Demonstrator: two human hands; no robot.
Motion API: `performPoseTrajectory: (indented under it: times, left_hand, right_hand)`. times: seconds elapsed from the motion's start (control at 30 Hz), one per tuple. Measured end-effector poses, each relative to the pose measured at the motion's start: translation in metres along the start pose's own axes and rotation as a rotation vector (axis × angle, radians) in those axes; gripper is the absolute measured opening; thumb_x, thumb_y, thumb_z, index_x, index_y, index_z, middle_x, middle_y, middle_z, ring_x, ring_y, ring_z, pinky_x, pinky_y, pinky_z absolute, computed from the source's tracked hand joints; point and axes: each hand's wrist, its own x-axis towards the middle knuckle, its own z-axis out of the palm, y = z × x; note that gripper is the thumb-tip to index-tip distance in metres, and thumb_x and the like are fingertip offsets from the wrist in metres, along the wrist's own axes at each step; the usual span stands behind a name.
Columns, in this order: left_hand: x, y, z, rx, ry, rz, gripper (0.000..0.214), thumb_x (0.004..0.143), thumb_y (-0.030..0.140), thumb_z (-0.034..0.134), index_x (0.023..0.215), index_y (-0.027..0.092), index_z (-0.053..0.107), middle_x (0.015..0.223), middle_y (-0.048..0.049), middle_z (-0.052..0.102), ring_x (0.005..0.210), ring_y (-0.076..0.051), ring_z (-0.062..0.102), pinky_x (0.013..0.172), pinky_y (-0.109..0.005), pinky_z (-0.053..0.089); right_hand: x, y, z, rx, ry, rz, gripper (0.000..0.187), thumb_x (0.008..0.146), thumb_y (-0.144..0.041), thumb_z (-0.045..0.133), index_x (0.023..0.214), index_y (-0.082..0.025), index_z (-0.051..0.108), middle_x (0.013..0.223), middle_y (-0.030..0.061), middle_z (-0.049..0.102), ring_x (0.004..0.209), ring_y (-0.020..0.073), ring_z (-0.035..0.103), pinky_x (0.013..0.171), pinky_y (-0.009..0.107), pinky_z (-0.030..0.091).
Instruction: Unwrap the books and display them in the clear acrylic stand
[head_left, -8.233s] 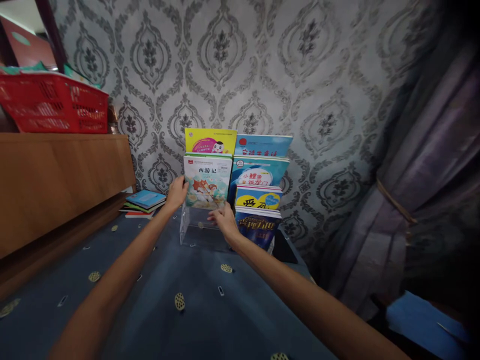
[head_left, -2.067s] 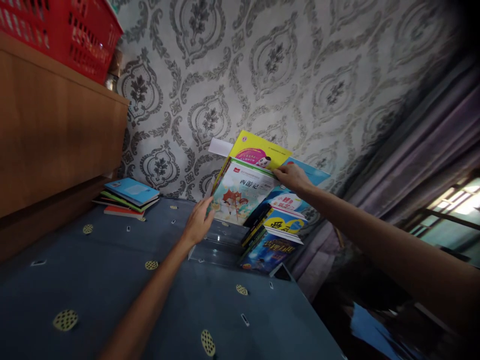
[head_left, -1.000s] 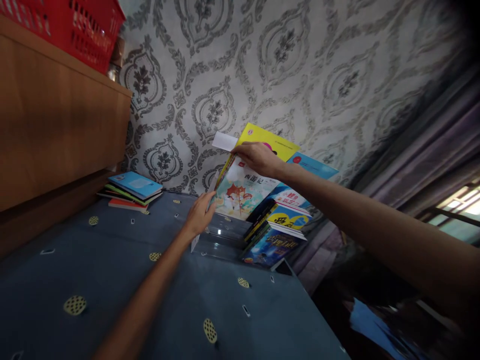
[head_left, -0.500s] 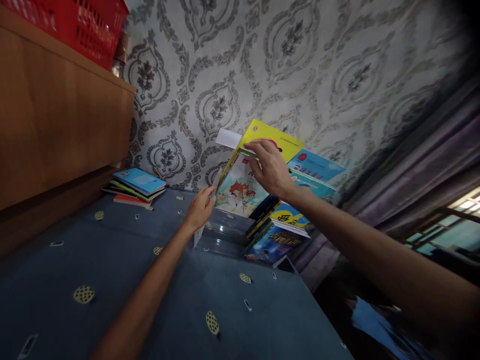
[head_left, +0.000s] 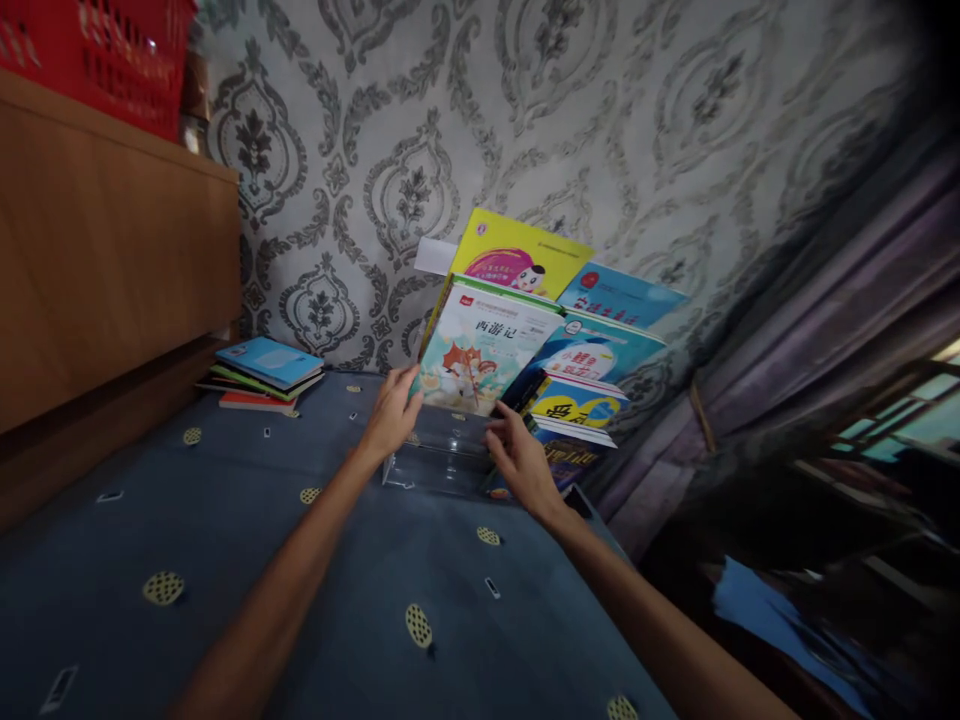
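A clear stepped stand [head_left: 439,468] holds several upright books on a bed-like surface. In its left part leans a white book with a fox picture [head_left: 476,345], in front of a yellow book [head_left: 525,250]. My left hand [head_left: 391,412] is closed at the white book's lower left edge, thumb near the cover. My right hand [head_left: 525,462] is just below the white book's lower right corner, fingers apart and slightly curled, holding nothing. It partly covers the dark blue book [head_left: 574,458] in the front right. Behind that stand a yellow-and-blue book [head_left: 581,402] and a teal book [head_left: 600,345].
A stack of thin books [head_left: 271,362] lies at the back left, beside a wooden cabinet [head_left: 112,240] with a red basket [head_left: 135,60] on top. Patterned wallpaper rises behind the stand. A curtain [head_left: 720,400] hangs at the right, past the surface's edge.
My right hand has come down from the top of the white book to its lower right corner, uncovering the cover. My left hand stays by the left edge. The view has shifted slightly.
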Motion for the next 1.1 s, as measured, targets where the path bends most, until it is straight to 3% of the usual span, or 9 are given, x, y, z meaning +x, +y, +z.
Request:
performPoseTrajectory:
  times: [0.2, 0.43, 0.7, 1.1]
  left_hand:
    - [0.000, -0.002, 0.000, 0.000, 0.002, 0.004, 0.048, 0.095, 0.028, 0.048, 0.141, 0.016, 0.054, 0.133, -0.0149, 0.058, 0.128, -0.025, 0.055, 0.112, -0.043, 0.043]
    - [0.001, 0.003, 0.002, 0.006, 0.027, -0.020, 0.046, 0.093, 0.026, 0.050, 0.137, 0.015, 0.058, 0.131, -0.0151, 0.059, 0.126, -0.026, 0.056, 0.110, -0.043, 0.045]
    - [-0.001, 0.004, 0.010, -0.006, 0.054, -0.060, 0.048, 0.090, 0.021, 0.051, 0.137, 0.017, 0.058, 0.131, -0.0141, 0.057, 0.128, -0.025, 0.055, 0.111, -0.042, 0.045]
    - [0.000, 0.008, 0.008, 0.020, 0.048, -0.052, 0.046, 0.091, 0.018, 0.050, 0.137, 0.018, 0.058, 0.130, -0.0127, 0.058, 0.127, -0.024, 0.056, 0.112, -0.041, 0.043]
  right_hand:
    - [0.020, 0.003, -0.001, 0.307, 0.070, 0.180, 0.078, 0.086, -0.041, 0.054, 0.155, -0.014, 0.030, 0.096, 0.0100, 0.071, 0.078, 0.0241, 0.070, 0.055, 0.031, 0.053]
    - [0.033, 0.007, 0.007, 0.559, 0.065, 0.405, 0.079, 0.078, -0.037, 0.059, 0.150, -0.014, 0.035, 0.087, 0.0057, 0.074, 0.071, 0.0199, 0.071, 0.050, 0.025, 0.052]
    - [0.032, 0.012, 0.011, 0.630, 0.036, 0.396, 0.076, 0.074, -0.038, 0.063, 0.143, -0.011, 0.044, 0.084, 0.0061, 0.074, 0.066, 0.0190, 0.071, 0.049, 0.025, 0.051]
    - [0.033, 0.021, 0.020, 0.637, -0.009, 0.363, 0.078, 0.073, -0.042, 0.068, 0.143, -0.015, 0.047, 0.083, 0.0044, 0.075, 0.065, 0.0201, 0.071, 0.048, 0.026, 0.050]
